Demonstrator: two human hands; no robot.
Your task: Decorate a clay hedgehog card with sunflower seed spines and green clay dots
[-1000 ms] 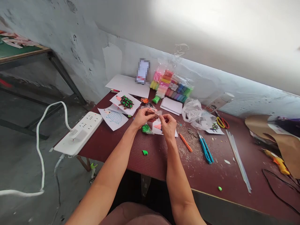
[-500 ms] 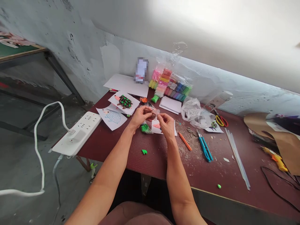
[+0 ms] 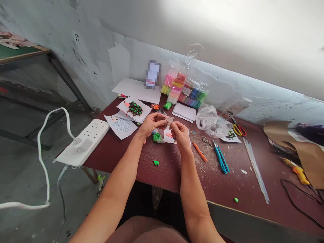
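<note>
My left hand point(image 3: 152, 124) and my right hand point(image 3: 179, 133) are pinched on a small clear plastic bag point(image 3: 169, 120) held between them over the table. What the bag contains is too small to tell. Beneath my hands lies a white card point(image 3: 168, 134) with a pink clay shape, partly hidden by my right hand. A bag of green clay point(image 3: 157, 137) rests beside the card, and a loose green clay lump point(image 3: 156, 162) lies nearer the front edge.
Behind are packs of coloured clay point(image 3: 192, 96) and a white paper stack point(image 3: 184, 112). A hedgehog card point(image 3: 134, 108) lies left. To the right are an orange tool point(image 3: 199, 151), a blue utility knife point(image 3: 221, 158), scissors point(image 3: 238, 129), glue sticks point(image 3: 256, 170) and a yellow glue gun point(image 3: 297, 171).
My fingers have shifted slightly on the small plastic bag, and more of it shows between my hands. Objects on the table have stayed where they were.
</note>
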